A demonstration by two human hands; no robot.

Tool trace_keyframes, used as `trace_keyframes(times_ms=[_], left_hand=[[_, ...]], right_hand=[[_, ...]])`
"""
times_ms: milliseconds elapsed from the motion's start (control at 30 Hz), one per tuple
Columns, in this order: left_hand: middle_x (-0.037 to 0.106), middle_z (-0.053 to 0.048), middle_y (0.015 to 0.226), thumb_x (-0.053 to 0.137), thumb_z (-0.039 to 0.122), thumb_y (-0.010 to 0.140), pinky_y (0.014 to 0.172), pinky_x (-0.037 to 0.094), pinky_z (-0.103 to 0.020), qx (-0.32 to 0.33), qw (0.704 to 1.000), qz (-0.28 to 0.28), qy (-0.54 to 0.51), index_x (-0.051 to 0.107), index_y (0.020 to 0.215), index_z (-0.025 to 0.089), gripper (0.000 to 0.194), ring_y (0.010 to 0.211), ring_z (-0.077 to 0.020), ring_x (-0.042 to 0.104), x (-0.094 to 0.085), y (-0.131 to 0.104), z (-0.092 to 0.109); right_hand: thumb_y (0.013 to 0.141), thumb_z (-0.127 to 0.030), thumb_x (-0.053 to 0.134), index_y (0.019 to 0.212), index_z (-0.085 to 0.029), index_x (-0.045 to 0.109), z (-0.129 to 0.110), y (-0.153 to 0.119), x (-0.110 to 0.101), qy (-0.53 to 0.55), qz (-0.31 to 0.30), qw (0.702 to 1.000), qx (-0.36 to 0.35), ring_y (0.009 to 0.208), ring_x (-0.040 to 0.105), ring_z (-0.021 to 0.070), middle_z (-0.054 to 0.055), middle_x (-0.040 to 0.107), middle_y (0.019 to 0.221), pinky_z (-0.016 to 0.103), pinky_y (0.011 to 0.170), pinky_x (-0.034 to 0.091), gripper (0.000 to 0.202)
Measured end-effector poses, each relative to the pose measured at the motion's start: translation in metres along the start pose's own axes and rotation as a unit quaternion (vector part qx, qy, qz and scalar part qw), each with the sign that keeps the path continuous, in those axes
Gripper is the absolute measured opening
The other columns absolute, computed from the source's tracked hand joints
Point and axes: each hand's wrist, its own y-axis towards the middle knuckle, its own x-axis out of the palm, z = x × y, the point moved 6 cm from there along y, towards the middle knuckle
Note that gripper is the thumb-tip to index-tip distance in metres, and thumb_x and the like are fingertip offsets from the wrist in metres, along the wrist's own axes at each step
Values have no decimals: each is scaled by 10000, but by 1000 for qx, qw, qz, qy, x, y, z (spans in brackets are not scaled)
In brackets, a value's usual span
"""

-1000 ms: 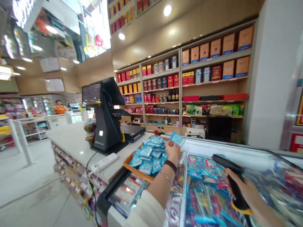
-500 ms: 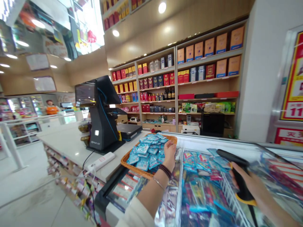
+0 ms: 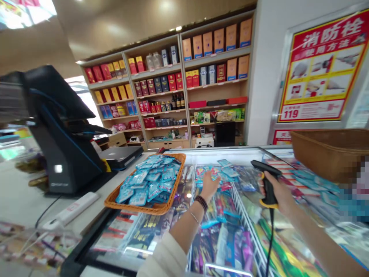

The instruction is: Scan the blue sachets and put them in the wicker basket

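Note:
My left hand [image 3: 210,185] reaches over the glass-topped freezer, a dark bead bracelet and a thin bangle on its wrist. Its fingers are apart and curved down at blue-and-red packets [image 3: 200,175]; whether they touch is hard to tell. Wrapped round the handle of a black and yellow barcode scanner [image 3: 268,184] is my right hand [image 3: 278,192], with the scanner's cable hanging down. Several loose blue packets [image 3: 229,171] lie between the two hands. To the left, an orange wicker basket [image 3: 168,207] holds a heap of small blue packets [image 3: 152,179].
At the left stand a black checkout terminal [image 3: 66,142] and a flat dark device [image 3: 122,157]. A white power strip [image 3: 72,209] lies on the counter. White wire baskets [image 3: 248,221] with ice-cream packs show in the freezer. A brown box [image 3: 325,156] sits at right.
My view has swung right. My left hand has left the wicker basket's right edge and moved right, over the packets on the freezer. The scanner stays in my right hand.

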Motion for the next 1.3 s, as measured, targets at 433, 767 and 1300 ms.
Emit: trace_keyframes(times_ms=[433,767,1300], left_hand=[[698,-132,975,880,83,417,1035,427,-419,-1,995,-33,93,575,663,219,415,1191,-380,594,44,26,10],[581,4,597,820,390,666,670,463,-297,46,976,-122,174,583,654,202,303,672,-211,641,-9,9,-1],[607,29,664,857,467,674,736,585,-341,-74,962,-12,-264,588,1092,165,582,675,-193,721,-24,-5,-24]], right_hand=[[724,-579,766,827,-185,628,2,-10,20,-99,-84,990,-47,384,513,106,-23,588,583,234,349,412,430],[711,-603,784,818,-186,591,15,-14,28,-89,-124,988,-38,376,514,94,-34,591,586,219,341,380,471],[736,-662,715,722,-207,567,36,-47,59,-162,-221,961,-26,346,475,103,-27,566,498,229,336,350,478]])
